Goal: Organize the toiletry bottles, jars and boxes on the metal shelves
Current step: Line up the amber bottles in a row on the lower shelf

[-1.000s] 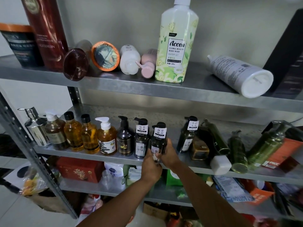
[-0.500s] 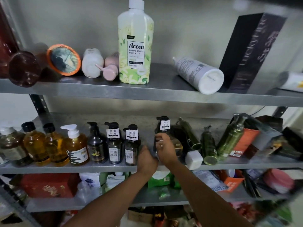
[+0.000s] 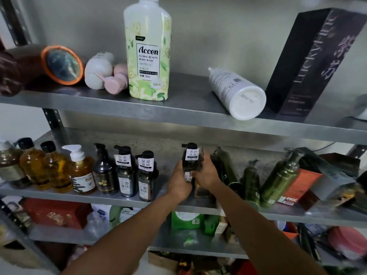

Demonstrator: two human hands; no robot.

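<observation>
At the middle shelf [image 3: 168,155], the left grip [image 3: 179,181] and right grip [image 3: 207,173] both clasped a dark pump bottle [image 3: 191,155], held upright, apart from two matching labelled bottles [image 3: 146,175] to its left.

Your one head-worn wide-angle view, close up to the metal shelves [image 3: 178,116], facing them straight on, tilted slightly down.

two slim bare forearms, seen elbow to wrist; left hand [image 3: 179,181], right hand [image 3: 207,173] bare, slightly motion-blurred.
</observation>
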